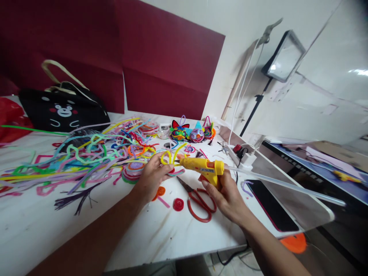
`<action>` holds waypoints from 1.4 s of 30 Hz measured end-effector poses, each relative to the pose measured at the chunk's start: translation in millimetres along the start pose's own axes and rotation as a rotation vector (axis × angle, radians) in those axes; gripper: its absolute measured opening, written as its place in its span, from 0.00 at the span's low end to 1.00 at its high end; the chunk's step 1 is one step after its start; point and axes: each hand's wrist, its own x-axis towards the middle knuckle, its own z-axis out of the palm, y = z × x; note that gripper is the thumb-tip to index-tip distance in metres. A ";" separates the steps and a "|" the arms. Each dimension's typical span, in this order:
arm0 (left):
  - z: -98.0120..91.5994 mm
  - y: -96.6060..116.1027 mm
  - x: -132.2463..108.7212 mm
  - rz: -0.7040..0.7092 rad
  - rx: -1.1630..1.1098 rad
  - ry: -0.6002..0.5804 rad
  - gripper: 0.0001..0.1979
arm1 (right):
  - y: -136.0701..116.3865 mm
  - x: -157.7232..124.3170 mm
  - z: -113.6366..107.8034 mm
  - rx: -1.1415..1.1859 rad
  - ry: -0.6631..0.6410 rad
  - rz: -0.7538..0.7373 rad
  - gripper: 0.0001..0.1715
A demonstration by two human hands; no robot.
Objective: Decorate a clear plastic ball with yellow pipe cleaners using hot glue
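Note:
My right hand (220,191) is closed round the grip of a yellow hot glue gun (201,168), whose nozzle points left. A long clear glue stick (287,186) runs out of its back. The nozzle tip is close to the fingers of my left hand (153,172), which pinches a bent yellow pipe cleaner (166,158). A pink and red curved piece (176,172) shows just under those fingertips; whether they hold it I cannot tell. Below the glue gun lie scissors (201,203) with orange handles. A red coil (178,204) and an orange coil (161,191) rest near my left wrist.
A heap of coloured pipe cleaners (94,153) spreads over the left side of the white table (138,234). Decorated figures (197,134) stand at the back. A black bag (63,111) leans at the back left. At right are a phone (271,205) and a power strip (246,161).

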 end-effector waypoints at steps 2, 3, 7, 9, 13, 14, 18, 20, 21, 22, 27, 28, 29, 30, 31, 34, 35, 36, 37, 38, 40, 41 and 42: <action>0.2 0.8 -0.6 -0.003 -0.003 0.001 0.29 | 0.7 -0.7 0.1 0.000 -0.007 0.004 0.08; 0.3 1.2 -0.8 -0.002 -0.004 -0.004 0.29 | 0.6 -0.8 0.0 0.004 -0.012 0.006 0.09; 0.8 1.8 -0.8 -0.001 0.003 -0.017 0.27 | -0.4 -0.9 0.1 0.021 -0.021 0.019 0.08; 0.8 1.5 -0.3 -0.004 0.001 -0.013 0.27 | -0.1 -1.6 0.5 0.040 -0.021 0.029 0.08; 0.8 1.2 0.5 -0.013 -0.004 0.006 0.30 | 1.0 -3.1 0.5 0.126 -0.001 0.095 0.11; 1.0 1.6 0.5 -0.015 -0.006 0.012 0.30 | 1.1 -2.6 -0.2 0.184 0.001 0.126 0.12; 2.7 4.7 -0.3 -0.027 -0.008 0.051 0.31 | 1.7 4.7 -6.8 0.494 -0.003 0.303 0.21; 3.3 5.9 -0.5 -0.028 -0.003 0.067 0.32 | 4.6 10.8 -10.9 0.566 0.022 0.398 0.25; 3.3 6.1 -0.5 -0.022 0.000 0.069 0.31 | 7.1 13.9 -12.5 0.578 0.032 0.440 0.26; 3.2 6.1 -0.3 -0.010 0.005 0.066 0.31 | 10.4 17.0 -13.6 0.580 0.034 0.479 0.27; 2.1 3.9 0.9 0.049 0.034 0.044 0.29 | 35.1 27.9 -10.6 0.515 -0.089 0.645 0.26; 2.1 3.6 0.9 0.053 0.032 0.039 0.29 | 40.9 28.8 -9.1 0.498 -0.126 0.673 0.26; 2.1 3.4 0.9 0.055 0.027 0.035 0.30 | 46.4 29.3 -8.0 0.474 -0.162 0.695 0.27; 2.0 3.2 0.9 0.059 0.024 0.035 0.30 | 51.2 29.4 -7.4 0.434 -0.196 0.707 0.27; 2.0 3.0 0.9 0.064 0.026 0.037 0.31 | 54.9 29.3 -7.4 0.362 -0.227 0.704 0.27; 1.3 1.3 1.4 0.082 0.045 0.036 0.32 | 54.5 29.5 -10.7 -0.049 -0.221 0.575 0.22; 0.9 0.3 1.9 0.093 0.056 0.029 0.32 | 49.9 30.4 -12.1 -0.190 -0.184 0.496 0.19; 0.6 -0.8 2.5 0.105 0.069 0.018 0.32 | 43.3 32.0 -12.9 -0.291 -0.132 0.410 0.16; 0.3 -2.0 3.2 0.121 0.082 0.009 0.32 | 35.4 34.5 -12.8 -0.307 -0.092 0.328 0.15; 0.1 -3.3 4.0 0.140 0.096 0.006 0.32 | 26.6 38.1 -11.7 -0.247 -0.063 0.260 0.16; -0.1 -5.3 5.4 0.175 0.124 0.002 0.31 | 9.6 48.0 -5.9 -0.007 -0.052 0.190 0.21; -0.2 -6.1 6.0 0.190 0.134 -0.002 0.31 | 2.4 54.0 -1.7 0.121 -0.055 0.185 0.23; -0.2 -6.7 6.3 0.201 0.141 -0.009 0.30 | -3.5 60.5 3.1 0.230 -0.053 0.197 0.27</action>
